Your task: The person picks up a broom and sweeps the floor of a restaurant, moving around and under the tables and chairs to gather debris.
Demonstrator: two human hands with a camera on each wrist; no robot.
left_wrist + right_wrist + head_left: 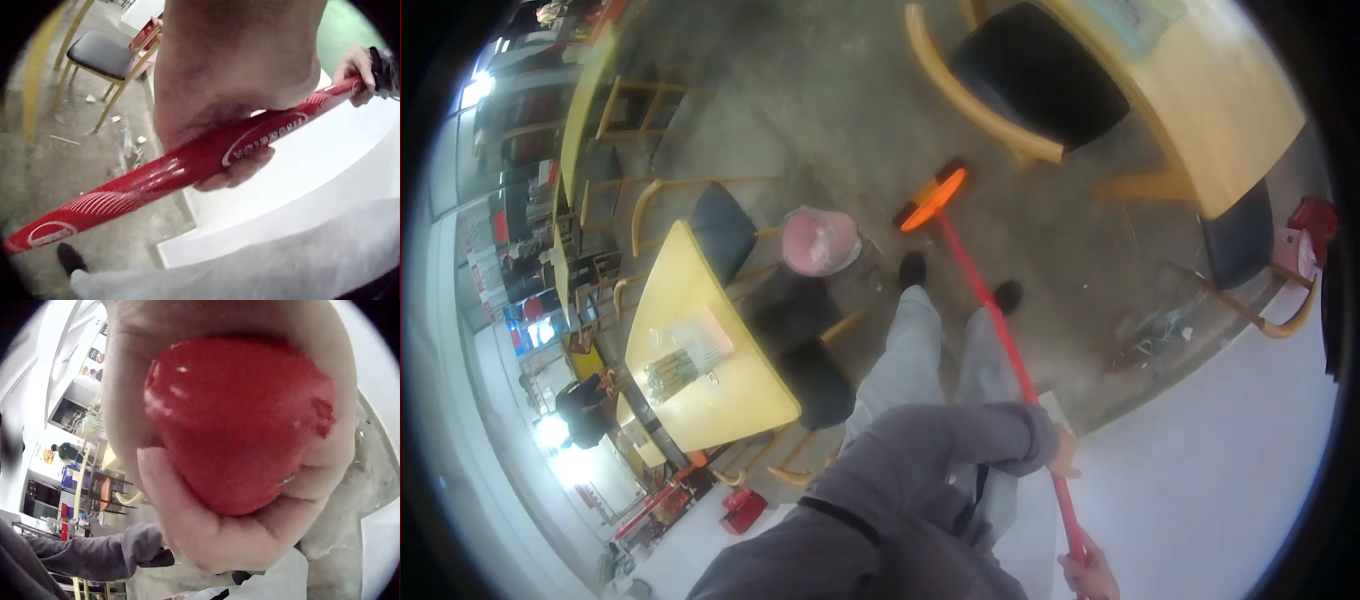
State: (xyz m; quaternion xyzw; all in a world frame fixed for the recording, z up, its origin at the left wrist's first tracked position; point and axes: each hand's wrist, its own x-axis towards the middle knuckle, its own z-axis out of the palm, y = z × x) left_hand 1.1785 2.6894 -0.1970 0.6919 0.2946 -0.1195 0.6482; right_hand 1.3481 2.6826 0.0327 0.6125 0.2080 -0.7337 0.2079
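A broom with an orange head (937,198) and a long red handle (990,300) slants across the head view. Its head rests on the grey floor ahead of the person's dark shoes. My left hand (1062,452) grips the handle partway up, and in the left wrist view its fingertips (240,169) show beneath the printed red shaft. Farther up, my right hand (1090,575) holds the handle near its top. The right wrist view shows the rounded red handle end (237,419) inside the curled fingers and thumb of that hand.
A pink bin (820,242) with a plastic liner stands left of the broom head. Light scraps (1165,340) litter the floor at right. Chairs with black seats (1040,75) surround a table (1240,110) at upper right. Another yellow table (700,370) bears a box of utensils at left.
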